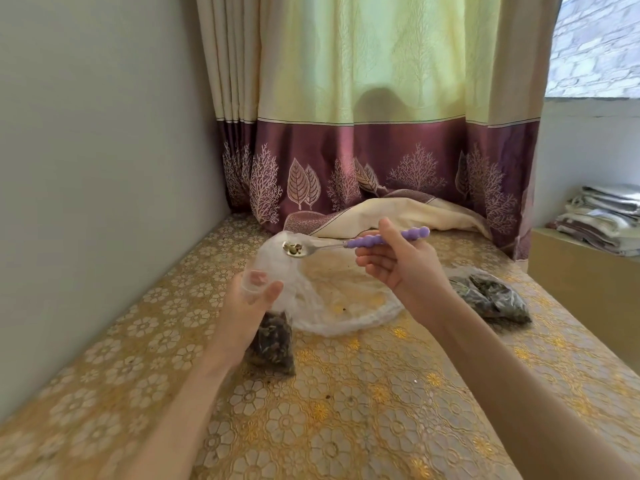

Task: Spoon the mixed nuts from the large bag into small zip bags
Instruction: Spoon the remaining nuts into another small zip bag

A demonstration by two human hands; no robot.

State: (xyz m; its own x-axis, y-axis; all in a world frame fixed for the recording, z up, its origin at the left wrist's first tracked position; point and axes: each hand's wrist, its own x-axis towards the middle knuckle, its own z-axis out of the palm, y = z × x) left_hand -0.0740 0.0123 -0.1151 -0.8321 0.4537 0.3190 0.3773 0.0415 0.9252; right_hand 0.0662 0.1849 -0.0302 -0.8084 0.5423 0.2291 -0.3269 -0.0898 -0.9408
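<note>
In the head view, the right hand [398, 268] pinched the purple beaded handle of a spoon [346, 242] between thumb and curled fingers, palm turned up. The spoon lay nearly level, its metal bowl pointing toward 9 o'clock with a few nuts [294, 249] resting in it. The bowl hung above the far left edge of the large bag [332, 296], a crumpled, pale, translucent sheet spread almost flat at the centre of the surface [346, 410], showing only a few crumbs inside.

The left hand [249, 303], at 7 o'clock from the spoon's bowl, gripped the open top of a small zip bag [273, 344]; thumb and fingers curled round the clear mouth and held it open toward the spoon. The lower part of that bag, dark with nuts, hung down to the surface, just at the near left edge of the large bag. The spoon's bowl was above and a little beyond the mouth, not touching it.

At 3 o'clock from the large bag, well apart from both hands, lay filled small bags [491, 296] with dark contents; how many was hard to tell.

The surface wore a gold floral cover. A cream cloth [398, 216] was bunched at 12 o'clock against a yellow and maroon curtain [363, 98], and folded linens [602, 216] were stacked at the far right.
</note>
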